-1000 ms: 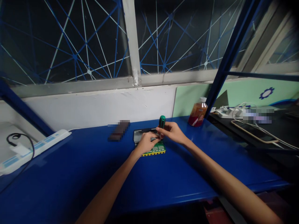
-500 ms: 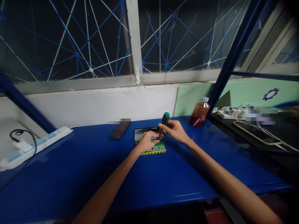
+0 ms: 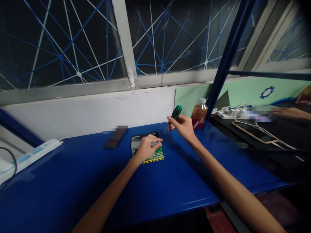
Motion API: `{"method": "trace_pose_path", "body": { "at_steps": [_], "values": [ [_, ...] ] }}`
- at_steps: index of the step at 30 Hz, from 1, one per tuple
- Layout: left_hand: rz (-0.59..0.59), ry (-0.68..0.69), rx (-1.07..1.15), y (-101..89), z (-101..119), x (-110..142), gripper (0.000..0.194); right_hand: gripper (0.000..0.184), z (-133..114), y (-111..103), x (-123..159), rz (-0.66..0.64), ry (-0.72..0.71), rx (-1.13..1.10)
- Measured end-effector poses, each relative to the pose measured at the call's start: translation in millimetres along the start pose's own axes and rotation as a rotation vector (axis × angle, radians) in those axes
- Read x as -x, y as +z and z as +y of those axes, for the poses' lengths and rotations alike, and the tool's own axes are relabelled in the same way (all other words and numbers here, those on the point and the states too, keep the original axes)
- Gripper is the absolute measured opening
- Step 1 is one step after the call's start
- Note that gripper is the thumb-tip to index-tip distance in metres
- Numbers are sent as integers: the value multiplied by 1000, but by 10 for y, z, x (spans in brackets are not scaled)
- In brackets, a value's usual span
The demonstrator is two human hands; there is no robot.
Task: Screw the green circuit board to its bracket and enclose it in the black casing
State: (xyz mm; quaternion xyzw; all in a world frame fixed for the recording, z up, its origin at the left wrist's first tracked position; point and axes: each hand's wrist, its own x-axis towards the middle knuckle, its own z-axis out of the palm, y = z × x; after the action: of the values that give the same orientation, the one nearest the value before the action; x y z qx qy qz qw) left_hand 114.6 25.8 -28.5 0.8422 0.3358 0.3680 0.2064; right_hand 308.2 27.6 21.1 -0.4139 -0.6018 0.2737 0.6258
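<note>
Lifting: screwdriver point(image 3: 175, 114) is now raised off the circuit board point(image 3: 156, 154), pinched in the closed right hand point(image 3: 184, 127)
Bracing: board is pressed by the flat, open-fingered left hand point(image 3: 145, 149), nothing gripped
Meaning: driving is judged paused

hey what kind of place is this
Probably a small electronics repair or assembly bench: a green circuit board on a blue worktable, a green-handled screwdriver in the right hand, a power strip nearby.

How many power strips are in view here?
2. One white power strip lies at the far left, beside the blue table. Another power strip sits on the dark bench to the right, behind the bottle. Others may be hidden.
</note>
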Motion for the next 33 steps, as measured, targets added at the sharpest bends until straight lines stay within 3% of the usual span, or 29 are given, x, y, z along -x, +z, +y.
{"method": "trace_pose_path", "body": {
  "at_steps": [4, 11, 17, 25, 29, 33],
  "values": [
    [-89, 8, -137, 104, 114, -77, 19, 38, 62, -96, -48, 91, -28, 98],
    [-252, -34, -391, 276, 324, -196, 26, 38, 119, -105, -25, 95, -60, 277],
    [-264, -143, -512, 338, 305, -167, 23, 37, 99, -115, -11, 86, -79, 339],
    [-207, -165, -550, 361, 220, -259, 31, 37, 76, -111, -6, 82, -78, 367],
    [-175, -152, -492, 344, 276, -255, 34, 37, 45, -120, -2, 87, -81, 371],
    [-227, -140, -471, 377, 369, -225, 26, 38, 22, -123, 4, 84, -84, 371]
  ]
}}
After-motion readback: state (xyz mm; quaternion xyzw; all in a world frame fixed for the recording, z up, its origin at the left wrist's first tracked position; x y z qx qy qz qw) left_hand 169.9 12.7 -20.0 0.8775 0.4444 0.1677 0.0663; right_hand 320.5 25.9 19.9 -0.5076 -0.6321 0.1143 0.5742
